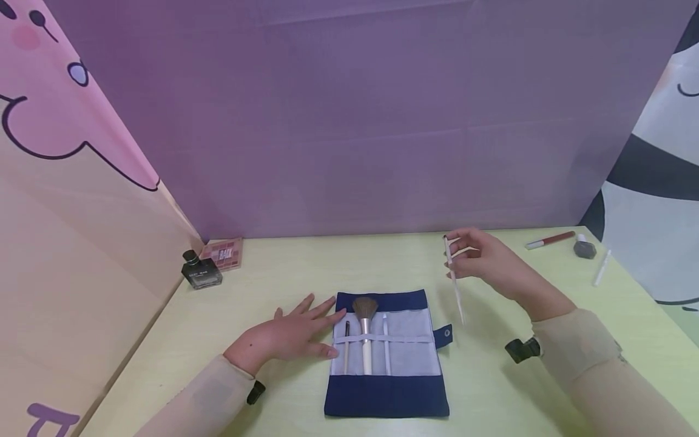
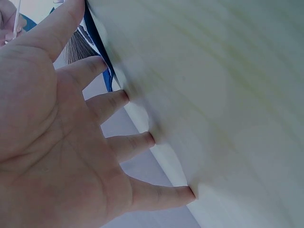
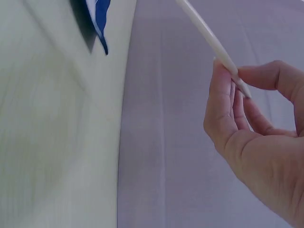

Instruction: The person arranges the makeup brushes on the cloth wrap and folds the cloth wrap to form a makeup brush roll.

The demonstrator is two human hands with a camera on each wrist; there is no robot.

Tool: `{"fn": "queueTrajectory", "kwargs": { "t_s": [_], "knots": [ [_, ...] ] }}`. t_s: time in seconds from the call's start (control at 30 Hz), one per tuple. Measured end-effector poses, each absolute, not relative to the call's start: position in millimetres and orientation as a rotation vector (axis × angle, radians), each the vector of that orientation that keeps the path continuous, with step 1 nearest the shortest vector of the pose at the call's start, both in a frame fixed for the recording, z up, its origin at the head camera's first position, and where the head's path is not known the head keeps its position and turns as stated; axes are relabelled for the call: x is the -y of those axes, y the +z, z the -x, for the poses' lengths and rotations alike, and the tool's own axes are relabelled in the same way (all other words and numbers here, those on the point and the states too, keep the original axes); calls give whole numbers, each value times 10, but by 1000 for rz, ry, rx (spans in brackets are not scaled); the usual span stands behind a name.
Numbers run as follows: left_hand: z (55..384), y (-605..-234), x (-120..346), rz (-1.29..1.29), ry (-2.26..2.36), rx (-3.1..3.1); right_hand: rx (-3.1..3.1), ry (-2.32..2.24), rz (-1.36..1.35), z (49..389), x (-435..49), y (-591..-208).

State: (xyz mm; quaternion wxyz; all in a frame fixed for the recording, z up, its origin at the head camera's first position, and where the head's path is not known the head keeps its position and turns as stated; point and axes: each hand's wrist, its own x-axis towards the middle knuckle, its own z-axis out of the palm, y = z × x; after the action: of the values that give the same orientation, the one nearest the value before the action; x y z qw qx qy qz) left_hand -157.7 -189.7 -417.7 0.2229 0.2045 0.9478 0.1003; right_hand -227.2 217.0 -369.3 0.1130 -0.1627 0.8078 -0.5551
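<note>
A navy and pale-grey brush roll (image 1: 386, 394) lies unfolded on the table, its snap tab (image 1: 443, 335) sticking out to the right. Under its elastic band sit a slim dark-tipped brush (image 1: 346, 349), a large fluffy makeup brush (image 1: 365, 309) and a thin white stick (image 1: 386, 346). My left hand (image 1: 295, 334) rests with spread fingers at the roll's left edge; in the left wrist view its fingertips (image 2: 147, 139) press on the tabletop. Above the table, right of the roll, my right hand (image 1: 483, 261) pinches a slender white stick (image 3: 209, 35) with a dark upper end, slanting downward.
At the back left, a dark glass bottle (image 1: 202, 274) stands by a pink palette (image 1: 232, 252). Toward the back right lie a red-brown tube (image 1: 554, 239), a small dark bottle with a pale cap (image 1: 584, 247) and a white stick (image 1: 602, 268). A purple cloth (image 1: 355, 121) hangs behind the table.
</note>
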Motion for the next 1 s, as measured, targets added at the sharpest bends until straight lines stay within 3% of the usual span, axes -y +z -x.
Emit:
{"fn": "queueTrajectory", "kwargs": {
  "t_s": [0.37,1.0],
  "knots": [
    [1597,-4216,1906,-568,251,-2627,-2183,-1919,386,2411,-1811,-3800],
    [1595,-4218,1901,-555,255,-2628,-2179,-1803,338,2418,-1313,-4144]
  ]
}}
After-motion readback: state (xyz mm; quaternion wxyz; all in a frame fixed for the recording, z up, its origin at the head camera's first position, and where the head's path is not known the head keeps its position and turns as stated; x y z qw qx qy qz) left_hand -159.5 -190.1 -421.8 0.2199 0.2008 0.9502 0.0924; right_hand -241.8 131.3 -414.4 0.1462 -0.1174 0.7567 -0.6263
